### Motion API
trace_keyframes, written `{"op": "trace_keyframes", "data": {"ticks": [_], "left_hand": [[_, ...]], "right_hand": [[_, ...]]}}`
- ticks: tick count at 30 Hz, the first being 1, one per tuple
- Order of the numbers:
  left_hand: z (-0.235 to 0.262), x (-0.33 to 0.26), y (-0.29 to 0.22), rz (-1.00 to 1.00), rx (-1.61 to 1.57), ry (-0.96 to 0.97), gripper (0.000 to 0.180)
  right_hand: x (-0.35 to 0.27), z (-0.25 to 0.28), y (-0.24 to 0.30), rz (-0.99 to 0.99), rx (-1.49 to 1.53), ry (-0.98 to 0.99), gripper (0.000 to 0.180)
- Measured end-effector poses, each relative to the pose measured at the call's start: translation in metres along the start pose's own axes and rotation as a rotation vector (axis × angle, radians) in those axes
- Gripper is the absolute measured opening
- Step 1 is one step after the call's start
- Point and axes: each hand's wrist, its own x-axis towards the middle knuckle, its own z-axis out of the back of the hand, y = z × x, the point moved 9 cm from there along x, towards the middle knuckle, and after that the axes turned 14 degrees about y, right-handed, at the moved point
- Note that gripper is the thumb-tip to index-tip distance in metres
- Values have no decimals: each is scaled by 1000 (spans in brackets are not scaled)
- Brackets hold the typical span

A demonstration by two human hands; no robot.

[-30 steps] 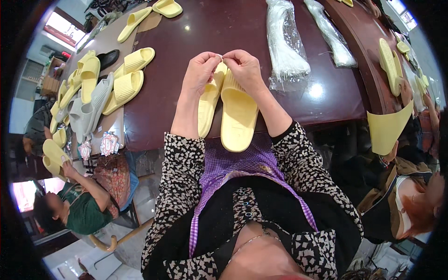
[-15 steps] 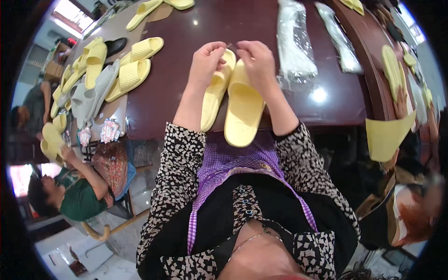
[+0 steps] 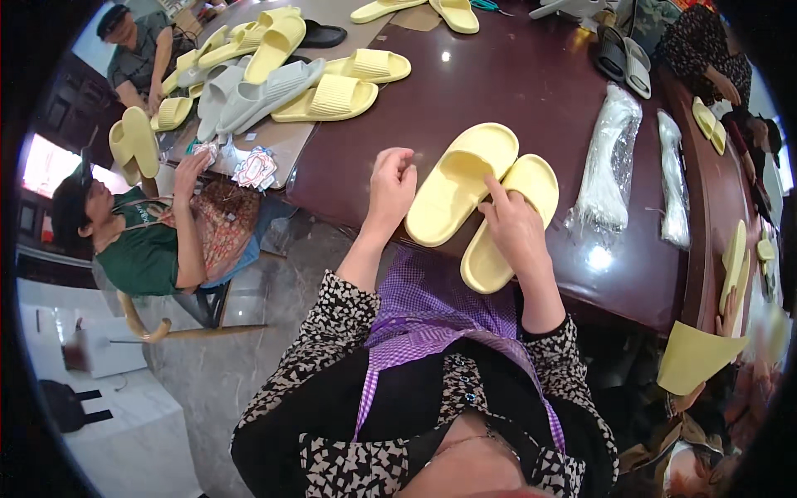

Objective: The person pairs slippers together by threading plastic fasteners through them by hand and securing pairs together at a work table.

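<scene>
My right hand (image 3: 513,236) rests on the right yellow slipper (image 3: 508,222), index finger poking up under the strap of the left yellow slipper (image 3: 462,184), nothing clamped in it. My left hand (image 3: 392,187) hovers just left of the pair, fingers curled loosely in, holding nothing. Both slippers lie side by side at the near edge of the dark table (image 3: 531,91), the right one's heel overhanging it. Just right, clear plastic bundles (image 3: 610,158). Farther off to the left, a heap of yellow and grey slippers (image 3: 282,79).
</scene>
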Motion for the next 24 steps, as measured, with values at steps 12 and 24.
{"op": "trace_keyframes", "data": {"ticks": [12,24], "left_hand": [[137,102,110,123,97,-324,47],[-51,73,24,67,-642,256,45]], "right_hand": [[8,-16,-20,-77,-4,-71,14],[7,-19,-26,-100,8,-97,15]]}}
